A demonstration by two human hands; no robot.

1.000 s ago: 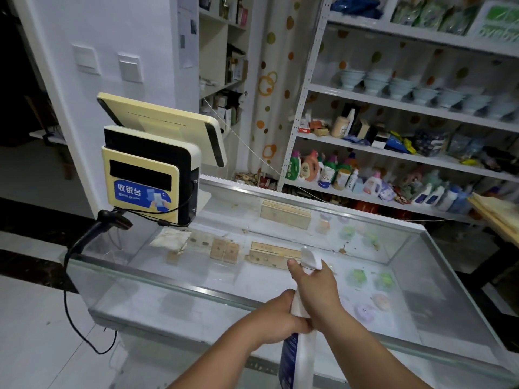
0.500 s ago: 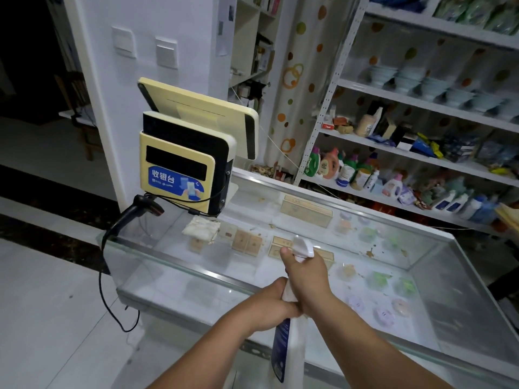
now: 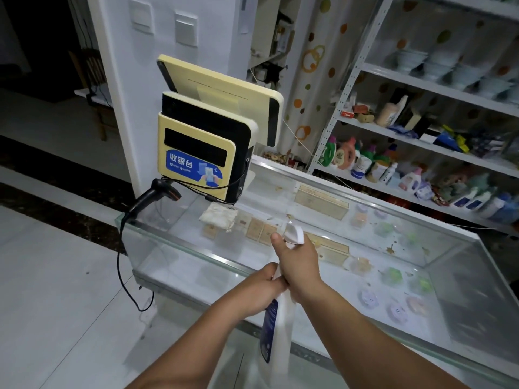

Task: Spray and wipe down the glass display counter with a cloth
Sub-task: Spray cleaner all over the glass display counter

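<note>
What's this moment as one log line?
left hand, right hand: grip white spray bottle | nozzle: pointing toward glass display counter | beige cloth: untouched

Yellow till terminal (image 3: pixel 196 153) beside black barcode scanner (image 3: pixel 157 192), detergent bottles (image 3: pixel 345 154) on white shelving (image 3: pixel 345 91)

White plastic spray bottle (image 3: pixel 282 332), gripped by left hand (image 3: pixel 261 287) and right hand (image 3: pixel 300 265), shifted leftward over glass display counter (image 3: pixel 179 248) toward yellow cash register (image 3: pixel 196 153).

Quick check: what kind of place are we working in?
Most likely a small retail shop: a glass display counter with goods inside, a yellow checkout terminal with a barcode scanner, and shelves of detergent bottles.
</note>
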